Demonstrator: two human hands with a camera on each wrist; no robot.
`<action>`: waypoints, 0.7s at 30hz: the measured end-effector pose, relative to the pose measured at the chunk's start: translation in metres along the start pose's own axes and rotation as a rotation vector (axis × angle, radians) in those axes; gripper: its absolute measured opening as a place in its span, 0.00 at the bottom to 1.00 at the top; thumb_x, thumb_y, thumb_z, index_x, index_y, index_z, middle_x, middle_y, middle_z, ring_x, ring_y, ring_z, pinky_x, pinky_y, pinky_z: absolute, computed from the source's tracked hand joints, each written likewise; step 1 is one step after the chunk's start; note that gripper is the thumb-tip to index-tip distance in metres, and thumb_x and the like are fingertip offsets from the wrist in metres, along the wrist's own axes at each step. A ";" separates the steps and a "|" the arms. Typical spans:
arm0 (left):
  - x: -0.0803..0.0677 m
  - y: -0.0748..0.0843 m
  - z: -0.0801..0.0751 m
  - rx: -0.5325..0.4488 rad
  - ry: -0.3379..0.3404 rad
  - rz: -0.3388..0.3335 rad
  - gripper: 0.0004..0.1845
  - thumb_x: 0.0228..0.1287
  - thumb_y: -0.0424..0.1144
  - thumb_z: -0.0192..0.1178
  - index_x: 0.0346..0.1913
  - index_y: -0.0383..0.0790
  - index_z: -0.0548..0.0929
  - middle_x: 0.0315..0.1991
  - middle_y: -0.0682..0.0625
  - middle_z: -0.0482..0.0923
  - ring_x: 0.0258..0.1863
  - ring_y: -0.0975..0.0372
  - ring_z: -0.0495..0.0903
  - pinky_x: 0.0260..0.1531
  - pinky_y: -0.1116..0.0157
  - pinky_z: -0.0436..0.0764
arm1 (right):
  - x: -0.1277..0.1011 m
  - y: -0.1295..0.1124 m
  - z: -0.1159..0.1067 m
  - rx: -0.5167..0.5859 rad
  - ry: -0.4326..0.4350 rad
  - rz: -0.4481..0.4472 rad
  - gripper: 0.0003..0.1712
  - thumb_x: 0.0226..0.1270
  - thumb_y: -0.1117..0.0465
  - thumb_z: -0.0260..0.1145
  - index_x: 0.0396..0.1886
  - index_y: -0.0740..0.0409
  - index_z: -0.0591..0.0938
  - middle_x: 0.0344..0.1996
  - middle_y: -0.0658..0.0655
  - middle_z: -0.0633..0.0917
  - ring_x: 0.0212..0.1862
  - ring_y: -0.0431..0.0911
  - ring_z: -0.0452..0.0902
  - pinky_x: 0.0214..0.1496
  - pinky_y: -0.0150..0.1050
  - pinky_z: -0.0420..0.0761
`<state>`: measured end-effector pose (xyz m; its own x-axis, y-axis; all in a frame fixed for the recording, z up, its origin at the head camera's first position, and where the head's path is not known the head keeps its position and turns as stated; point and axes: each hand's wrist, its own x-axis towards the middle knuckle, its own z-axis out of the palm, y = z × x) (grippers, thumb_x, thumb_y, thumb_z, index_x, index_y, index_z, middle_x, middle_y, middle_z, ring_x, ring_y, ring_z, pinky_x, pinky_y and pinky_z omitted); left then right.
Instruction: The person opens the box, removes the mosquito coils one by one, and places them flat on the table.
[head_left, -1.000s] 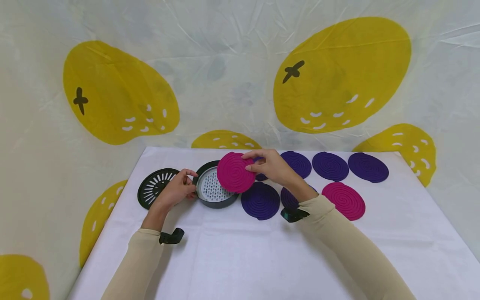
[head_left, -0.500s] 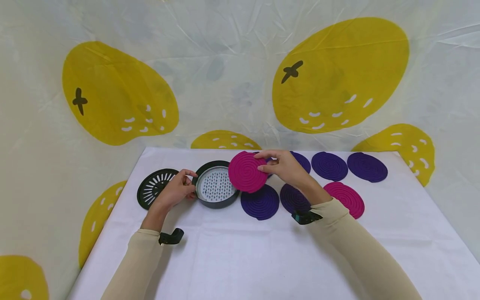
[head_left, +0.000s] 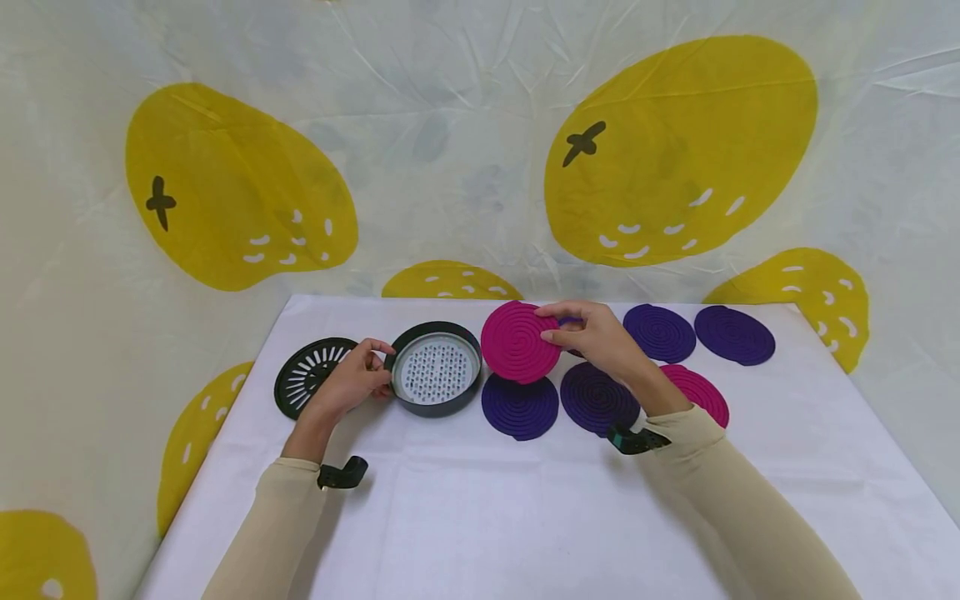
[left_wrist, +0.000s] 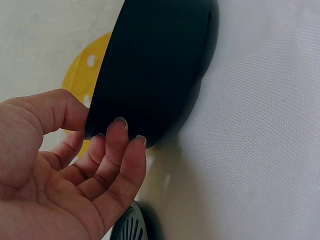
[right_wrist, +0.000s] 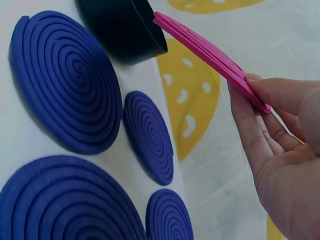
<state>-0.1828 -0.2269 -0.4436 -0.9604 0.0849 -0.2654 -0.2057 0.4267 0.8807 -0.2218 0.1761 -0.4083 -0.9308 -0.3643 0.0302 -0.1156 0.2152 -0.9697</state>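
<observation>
My right hand pinches the right edge of a pink spiral mosquito coil between thumb and fingers. In the right wrist view that coil is tilted and raised above the white table. At its left stands a round black mosquito coil holder, with a pale perforated plate inside. My left hand pinches the holder's left rim; in the left wrist view its fingertips lie against the dark side wall. Behind the left hand lies the slotted black lid, partly covered by that hand.
Several purple coils lie flat in two rows, among them a near one and a far right one. A second pink coil is partly covered by my right forearm. A lemon-patterned cloth hangs behind the table.
My right hand has carried the pink coil to the right, from overlapping the holder to beside it, so the perforated plate now shows fully. My left hand has stayed at the rim.
</observation>
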 end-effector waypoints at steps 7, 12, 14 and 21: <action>0.000 0.000 0.000 0.009 0.005 -0.015 0.23 0.67 0.26 0.57 0.63 0.39 0.69 0.36 0.43 0.68 0.32 0.53 0.81 0.35 0.61 0.84 | -0.009 0.004 -0.013 -0.016 -0.002 0.021 0.23 0.65 0.63 0.73 0.60 0.60 0.83 0.41 0.58 0.87 0.31 0.39 0.80 0.42 0.38 0.86; 0.000 0.001 0.000 0.006 0.001 -0.015 0.23 0.67 0.26 0.56 0.63 0.38 0.69 0.36 0.43 0.68 0.32 0.54 0.81 0.35 0.61 0.84 | -0.016 0.009 -0.022 -0.034 0.004 0.043 0.24 0.66 0.60 0.73 0.61 0.59 0.82 0.36 0.59 0.88 0.32 0.41 0.83 0.41 0.39 0.87; 0.000 0.001 0.000 0.002 -0.002 -0.012 0.23 0.67 0.26 0.56 0.64 0.37 0.69 0.36 0.44 0.68 0.32 0.54 0.81 0.35 0.61 0.84 | -0.020 0.010 -0.026 -0.052 0.015 0.045 0.24 0.66 0.60 0.73 0.61 0.59 0.82 0.34 0.59 0.88 0.32 0.42 0.83 0.41 0.39 0.87; -0.001 0.003 -0.001 -0.003 -0.006 -0.004 0.24 0.67 0.25 0.57 0.65 0.35 0.68 0.35 0.45 0.68 0.32 0.55 0.81 0.35 0.60 0.84 | -0.033 0.014 -0.042 -0.086 0.042 0.050 0.25 0.68 0.60 0.71 0.63 0.60 0.81 0.43 0.61 0.88 0.38 0.43 0.87 0.47 0.35 0.85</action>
<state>-0.1828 -0.2265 -0.4409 -0.9584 0.0891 -0.2712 -0.2099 0.4241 0.8809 -0.2071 0.2289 -0.4131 -0.9498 -0.3130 -0.0060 -0.0961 0.3096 -0.9460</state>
